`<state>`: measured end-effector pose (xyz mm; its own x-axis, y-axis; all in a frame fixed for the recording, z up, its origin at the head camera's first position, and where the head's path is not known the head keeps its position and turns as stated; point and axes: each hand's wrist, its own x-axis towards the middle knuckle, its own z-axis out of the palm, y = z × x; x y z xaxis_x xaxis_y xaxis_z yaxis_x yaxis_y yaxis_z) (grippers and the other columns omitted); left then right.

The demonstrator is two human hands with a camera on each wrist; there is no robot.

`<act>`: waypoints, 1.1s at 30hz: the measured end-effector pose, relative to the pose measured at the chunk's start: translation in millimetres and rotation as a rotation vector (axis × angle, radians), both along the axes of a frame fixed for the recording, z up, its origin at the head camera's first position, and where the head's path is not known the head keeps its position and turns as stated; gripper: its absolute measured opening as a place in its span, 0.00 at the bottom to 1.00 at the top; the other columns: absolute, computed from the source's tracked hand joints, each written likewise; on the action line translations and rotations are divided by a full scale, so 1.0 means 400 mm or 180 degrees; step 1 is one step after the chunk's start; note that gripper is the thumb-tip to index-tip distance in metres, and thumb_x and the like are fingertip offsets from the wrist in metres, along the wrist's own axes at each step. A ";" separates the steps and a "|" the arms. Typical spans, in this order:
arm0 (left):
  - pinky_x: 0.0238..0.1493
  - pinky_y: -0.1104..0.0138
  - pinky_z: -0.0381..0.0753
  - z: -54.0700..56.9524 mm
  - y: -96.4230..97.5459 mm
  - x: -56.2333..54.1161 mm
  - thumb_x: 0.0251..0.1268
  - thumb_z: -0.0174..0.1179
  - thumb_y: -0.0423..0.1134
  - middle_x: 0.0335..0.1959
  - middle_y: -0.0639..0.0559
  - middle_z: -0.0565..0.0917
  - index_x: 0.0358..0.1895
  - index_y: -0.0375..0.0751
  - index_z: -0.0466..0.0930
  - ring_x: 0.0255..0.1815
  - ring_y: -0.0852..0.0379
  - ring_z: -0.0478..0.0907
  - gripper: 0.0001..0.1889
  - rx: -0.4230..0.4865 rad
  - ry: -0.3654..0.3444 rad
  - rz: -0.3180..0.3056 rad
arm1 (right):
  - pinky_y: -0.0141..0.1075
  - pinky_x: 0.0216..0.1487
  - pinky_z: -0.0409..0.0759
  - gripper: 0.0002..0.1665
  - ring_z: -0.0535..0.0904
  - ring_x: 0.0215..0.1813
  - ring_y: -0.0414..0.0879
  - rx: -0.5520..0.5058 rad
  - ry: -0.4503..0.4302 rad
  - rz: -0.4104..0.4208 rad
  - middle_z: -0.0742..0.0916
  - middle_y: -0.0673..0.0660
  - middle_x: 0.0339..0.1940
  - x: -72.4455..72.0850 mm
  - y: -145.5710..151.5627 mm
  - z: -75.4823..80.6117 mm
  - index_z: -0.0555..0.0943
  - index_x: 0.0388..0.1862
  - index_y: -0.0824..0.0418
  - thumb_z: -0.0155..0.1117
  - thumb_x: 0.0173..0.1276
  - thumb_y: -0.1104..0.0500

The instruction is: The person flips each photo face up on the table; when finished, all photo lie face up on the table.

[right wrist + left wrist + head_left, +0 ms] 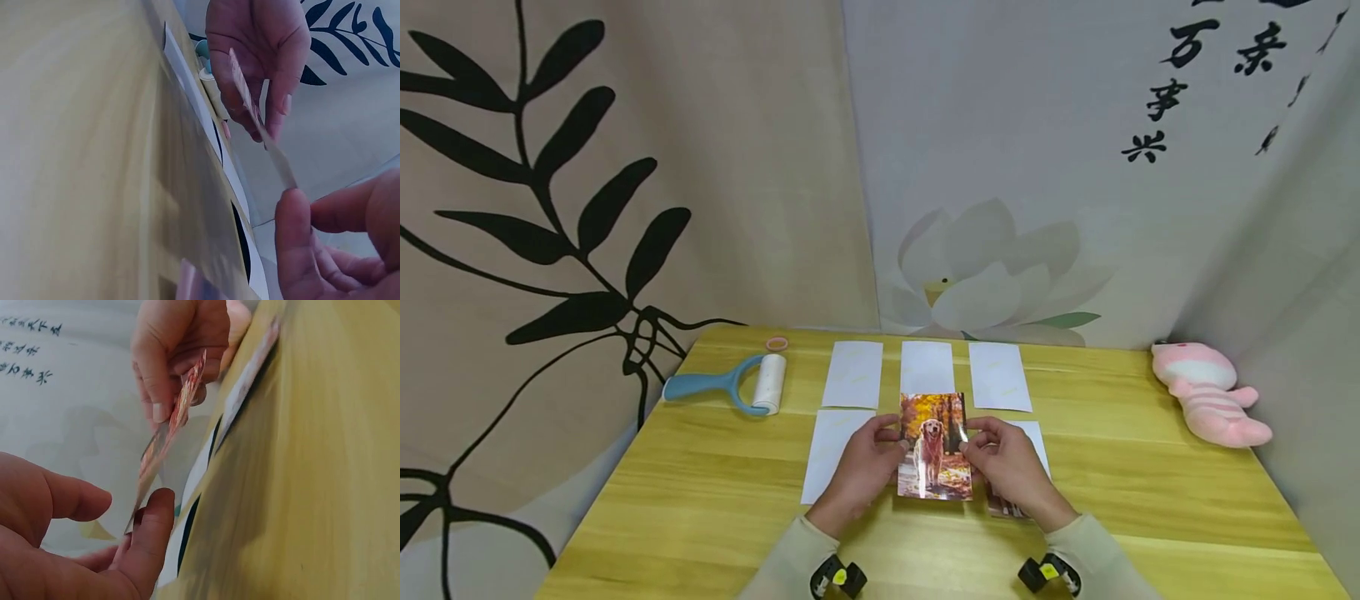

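A glossy photo card (931,458) shows a golden dog among autumn leaves. It is raised off the table, tilted, between both hands. My left hand (867,467) holds its left edge; in the left wrist view the fingers (159,506) touch its edge, with one digit standing apart. At the opposite edge my right hand (1011,467) pinches it, also seen in the right wrist view with fingertips (292,203) at the card's end. Another photo card (1006,507) lies partly hidden under the right hand. White cards (853,375) lie in rows around the hands.
On the wooden table (1120,483), a blue-handled lint roller (700,384) with a white roll (770,383) lies at the left, near a small pink ring (777,343). A pink plush toy (1210,396) rests at the far right. Printed curtains (775,167) enclose the back and sides.
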<state>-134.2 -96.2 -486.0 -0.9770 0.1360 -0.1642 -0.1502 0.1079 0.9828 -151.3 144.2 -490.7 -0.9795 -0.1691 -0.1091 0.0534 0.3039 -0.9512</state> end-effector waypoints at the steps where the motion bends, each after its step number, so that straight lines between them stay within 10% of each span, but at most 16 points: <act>1: 0.45 0.58 0.88 -0.002 0.000 0.000 0.77 0.61 0.36 0.60 0.35 0.77 0.77 0.33 0.68 0.51 0.49 0.83 0.29 -0.0044 0.0009 -0.0010 | 0.43 0.27 0.87 0.26 0.85 0.25 0.48 0.0013 -0.0015 -0.0010 0.87 0.62 0.40 0.002 0.000 -0.003 0.76 0.68 0.72 0.67 0.74 0.67; 13: 0.46 0.58 0.88 -0.018 -0.011 0.017 0.80 0.59 0.38 0.65 0.32 0.76 0.77 0.25 0.66 0.53 0.48 0.83 0.30 -0.0095 -0.0151 -0.0149 | 0.37 0.27 0.83 0.34 0.87 0.36 0.43 0.0569 0.0149 -0.0174 0.87 0.61 0.57 0.014 -0.029 -0.033 0.76 0.73 0.68 0.73 0.69 0.67; 19: 0.49 0.56 0.89 -0.008 -0.013 0.013 0.80 0.58 0.40 0.69 0.28 0.76 0.77 0.24 0.64 0.61 0.42 0.82 0.31 -0.0199 -0.0101 -0.0222 | 0.37 0.43 0.87 0.33 0.89 0.45 0.45 0.0805 0.0298 -0.0097 0.90 0.57 0.54 0.008 -0.024 -0.028 0.78 0.71 0.69 0.75 0.67 0.65; 33: 0.63 0.45 0.82 -0.004 -0.017 0.000 0.81 0.58 0.45 0.69 0.32 0.79 0.75 0.26 0.70 0.68 0.38 0.79 0.30 -0.0588 -0.0066 -0.0378 | 0.46 0.55 0.87 0.31 0.89 0.50 0.46 0.0729 0.0153 -0.0062 0.91 0.55 0.55 0.005 -0.016 -0.024 0.81 0.68 0.65 0.76 0.68 0.59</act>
